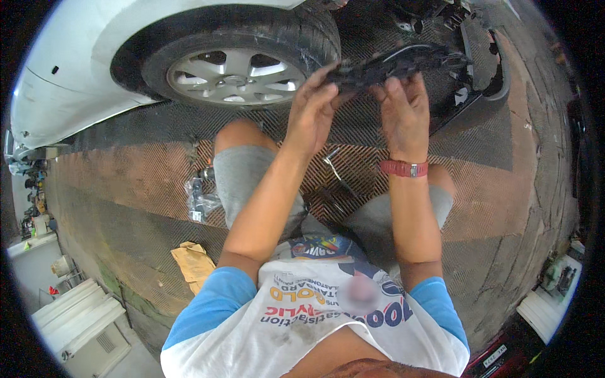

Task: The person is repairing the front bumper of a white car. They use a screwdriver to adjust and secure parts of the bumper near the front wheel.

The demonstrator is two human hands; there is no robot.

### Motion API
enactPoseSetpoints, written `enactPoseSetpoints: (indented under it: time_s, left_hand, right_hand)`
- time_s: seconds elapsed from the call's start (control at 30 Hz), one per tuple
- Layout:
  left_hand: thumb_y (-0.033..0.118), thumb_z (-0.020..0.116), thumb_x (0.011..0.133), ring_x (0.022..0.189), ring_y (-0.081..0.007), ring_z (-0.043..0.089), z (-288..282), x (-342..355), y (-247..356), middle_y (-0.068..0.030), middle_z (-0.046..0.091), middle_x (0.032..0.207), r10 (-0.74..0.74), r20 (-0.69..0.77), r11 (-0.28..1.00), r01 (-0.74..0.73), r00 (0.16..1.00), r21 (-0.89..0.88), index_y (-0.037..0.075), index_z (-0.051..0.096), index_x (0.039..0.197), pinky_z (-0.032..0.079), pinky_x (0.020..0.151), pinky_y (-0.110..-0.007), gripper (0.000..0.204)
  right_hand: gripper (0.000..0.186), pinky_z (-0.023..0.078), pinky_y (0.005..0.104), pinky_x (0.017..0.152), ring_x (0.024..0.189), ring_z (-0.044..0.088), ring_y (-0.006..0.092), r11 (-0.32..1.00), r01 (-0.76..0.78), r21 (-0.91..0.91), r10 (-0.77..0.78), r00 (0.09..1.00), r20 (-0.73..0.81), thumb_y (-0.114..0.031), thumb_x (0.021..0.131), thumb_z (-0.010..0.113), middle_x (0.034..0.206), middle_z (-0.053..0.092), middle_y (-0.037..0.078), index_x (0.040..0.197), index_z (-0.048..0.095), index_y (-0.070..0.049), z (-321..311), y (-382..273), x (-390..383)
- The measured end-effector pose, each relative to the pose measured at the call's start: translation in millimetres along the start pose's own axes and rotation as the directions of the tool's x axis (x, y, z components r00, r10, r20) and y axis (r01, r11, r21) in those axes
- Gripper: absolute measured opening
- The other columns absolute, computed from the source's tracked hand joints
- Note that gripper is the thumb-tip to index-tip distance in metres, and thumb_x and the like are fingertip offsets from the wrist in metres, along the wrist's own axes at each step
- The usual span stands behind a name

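Note:
Both hands hold up a long, curved black plastic car part (394, 63), out in front of me near the wheel. My left hand (312, 113) is closed on its left end, thumb on the near side. Further right, my right hand (405, 113) grips its lower edge with the thumb and fingers. The part is slightly blurred, so its exact kind does not show. Just left of it stands a car wheel (236, 80) with a silver rim and black tyre.
A white car body (75, 75) curves over the wheel. A black bumper-like piece (501, 75) lies at the far right. Between my knees is a shiny metal hand tool (337, 167). Clear plastic packaging (200, 201) and a brown paper envelope (193, 261) lie to the left.

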State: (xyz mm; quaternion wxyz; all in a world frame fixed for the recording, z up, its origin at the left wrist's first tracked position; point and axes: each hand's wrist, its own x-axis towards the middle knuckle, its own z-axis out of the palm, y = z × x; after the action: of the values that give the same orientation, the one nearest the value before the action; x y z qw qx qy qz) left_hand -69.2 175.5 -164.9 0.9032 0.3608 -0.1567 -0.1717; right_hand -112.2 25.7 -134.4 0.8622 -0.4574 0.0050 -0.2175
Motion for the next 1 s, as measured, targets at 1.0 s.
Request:
enactPoseSetpoints:
  time_s: [1.0]
  left_hand:
    - [-0.002,0.077,0.086,0.097,-0.0184,0.07,18,85,35,-0.0155,0.072,0.108,0.262,-0.182,0.943,-0.211,0.948,0.259,-0.007,0.063,0.111,0.059,0.084,-0.03,0.029]
  right_hand:
    - [0.052,0.061,0.031,0.076,0.099,0.065,0.0204,0.77,0.079,-0.633,-0.239,0.956,-0.173,-0.016,0.093,0.075,0.117,0.061,0.016,0.128,0.05,0.013,89,-26,78]
